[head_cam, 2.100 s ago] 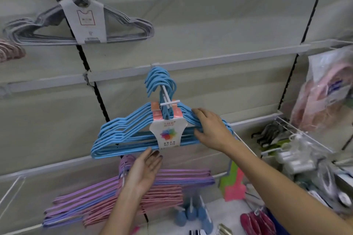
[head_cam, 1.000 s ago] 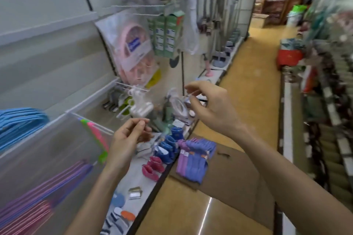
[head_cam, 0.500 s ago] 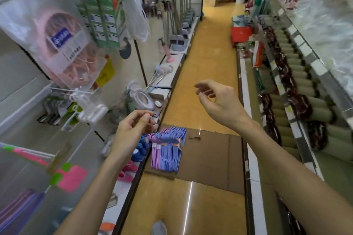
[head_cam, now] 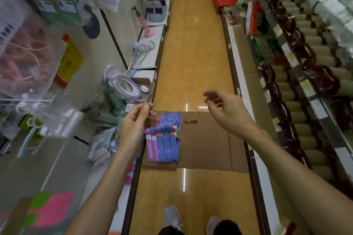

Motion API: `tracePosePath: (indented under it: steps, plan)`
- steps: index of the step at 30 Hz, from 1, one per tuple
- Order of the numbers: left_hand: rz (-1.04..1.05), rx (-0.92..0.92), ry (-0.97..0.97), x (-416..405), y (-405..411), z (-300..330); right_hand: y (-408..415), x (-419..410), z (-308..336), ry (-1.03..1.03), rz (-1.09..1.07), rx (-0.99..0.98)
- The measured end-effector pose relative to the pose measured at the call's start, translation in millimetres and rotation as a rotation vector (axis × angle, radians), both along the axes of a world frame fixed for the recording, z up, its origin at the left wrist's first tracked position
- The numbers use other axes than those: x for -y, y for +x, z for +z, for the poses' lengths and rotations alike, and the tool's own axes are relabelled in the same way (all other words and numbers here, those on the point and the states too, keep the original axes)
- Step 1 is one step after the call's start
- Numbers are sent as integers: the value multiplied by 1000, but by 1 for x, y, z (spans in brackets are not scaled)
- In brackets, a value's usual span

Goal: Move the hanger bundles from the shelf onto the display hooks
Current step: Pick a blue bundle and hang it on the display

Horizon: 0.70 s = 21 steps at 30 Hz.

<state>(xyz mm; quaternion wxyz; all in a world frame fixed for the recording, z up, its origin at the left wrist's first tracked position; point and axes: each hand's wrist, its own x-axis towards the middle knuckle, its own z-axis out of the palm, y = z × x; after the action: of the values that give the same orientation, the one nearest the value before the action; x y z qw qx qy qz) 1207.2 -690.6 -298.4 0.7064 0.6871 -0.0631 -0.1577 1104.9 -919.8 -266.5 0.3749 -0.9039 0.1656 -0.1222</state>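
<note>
- Two hands are raised in the middle of the frame, and neither grips anything I can make out. The left hand (head_cam: 136, 123) has its fingers loosely bent with thumb and fingertips close together; whether something tiny sits between them cannot be told. The right hand (head_cam: 227, 112) is relaxed and half open, fingers gently curved, holding nothing.
- The hanger bundles (head_cam: 164, 139) lie just below centre, a stack of blue ones with a few pink ones on its left side, resting on a flattened cardboard sheet (head_cam: 208, 145) on the aisle floor (head_cam: 193, 47), close against the low shelf edge (head_cam: 136, 166) at lower left.
- No empty display hook is clearly visible here.
- Handling, as a judgement: each bundle looks light and fairly stiff, thin coated hangers banded together with a paper tag, so it should lift as one unit. Loose ends may splay or snag neighbouring bundles.
- The best hold is probably at the gathered hook necks near the orange-tagged end, towards the top of the stack, with the other hand steadying the shoulders.
- Both hands are well above the stack; a reach down comes first.
</note>
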Motion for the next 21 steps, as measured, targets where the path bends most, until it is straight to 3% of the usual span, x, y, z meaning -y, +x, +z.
tracePosePath:
  steps: [10,21]
  plan:
    - [-5,-30,58,28,66,-205,68,24,-229,13,45,-104]
    - [-25,167,211,30,133,-467,132,52,-514,-71,102,-88]
